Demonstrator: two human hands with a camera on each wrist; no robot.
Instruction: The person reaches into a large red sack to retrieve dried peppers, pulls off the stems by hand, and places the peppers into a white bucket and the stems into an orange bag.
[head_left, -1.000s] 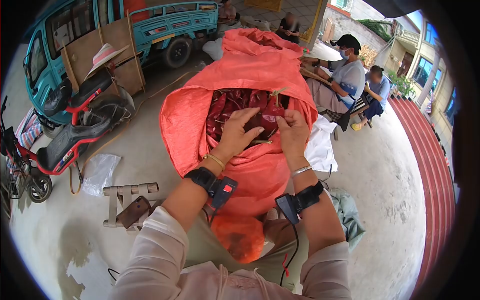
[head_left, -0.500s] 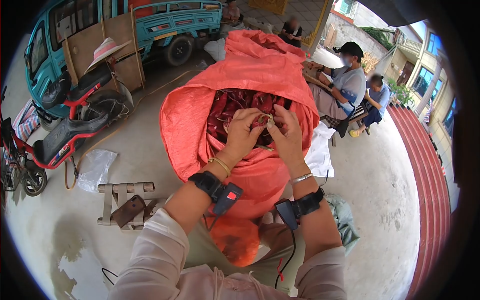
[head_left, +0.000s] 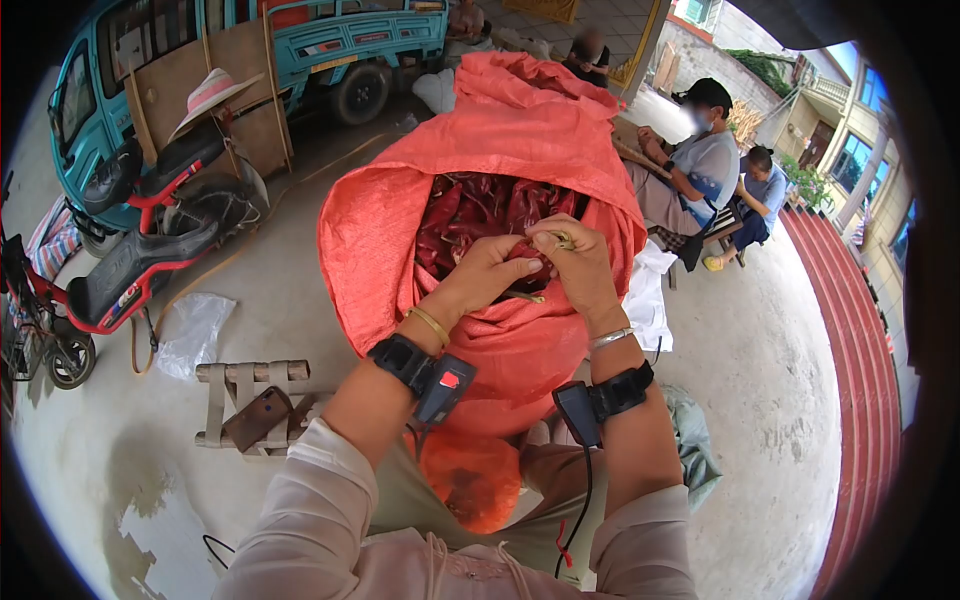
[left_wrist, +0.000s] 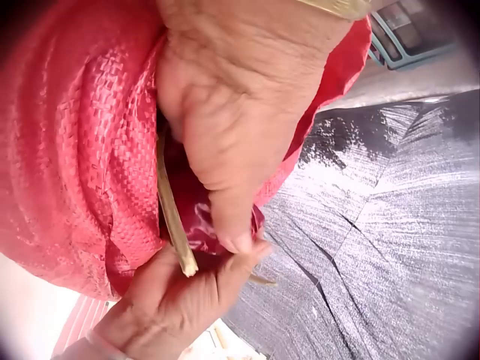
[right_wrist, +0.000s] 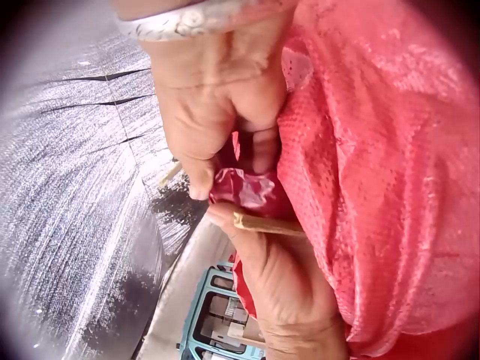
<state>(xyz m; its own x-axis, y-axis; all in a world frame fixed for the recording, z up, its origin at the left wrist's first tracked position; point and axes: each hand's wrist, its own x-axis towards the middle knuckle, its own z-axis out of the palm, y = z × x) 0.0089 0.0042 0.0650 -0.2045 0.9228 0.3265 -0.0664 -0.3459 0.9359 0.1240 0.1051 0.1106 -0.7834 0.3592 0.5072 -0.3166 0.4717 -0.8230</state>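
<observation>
In the head view my left hand [head_left: 478, 272] grips a dark red chili pepper [head_left: 528, 258] at the mouth of a red woven sack [head_left: 400, 225]. My right hand [head_left: 580, 268] pinches the same chili at its stem end, thumb bent over, and a pale green stem [head_left: 564, 240] sticks out by the thumb. Both wrist views show the thumbs close together on the glossy chili [right_wrist: 247, 189]. Many more red chilies [head_left: 465, 215] fill the sack behind the hands. A loose dry stalk [left_wrist: 174, 214] lies at the sack's near edge, close to the left hand.
An orange mesh bag [head_left: 470, 485] hangs below the sack. To the left are a low wooden stool [head_left: 252, 372] with a phone [head_left: 258, 418], a plastic bag [head_left: 195, 335] and a scooter [head_left: 150, 260]. Seated people [head_left: 690, 165] are at the right, near red steps [head_left: 835, 330].
A chili from the sack has been taken up between both hands. The right hand has come in toward the left, and its thumb has bent over the stem end.
</observation>
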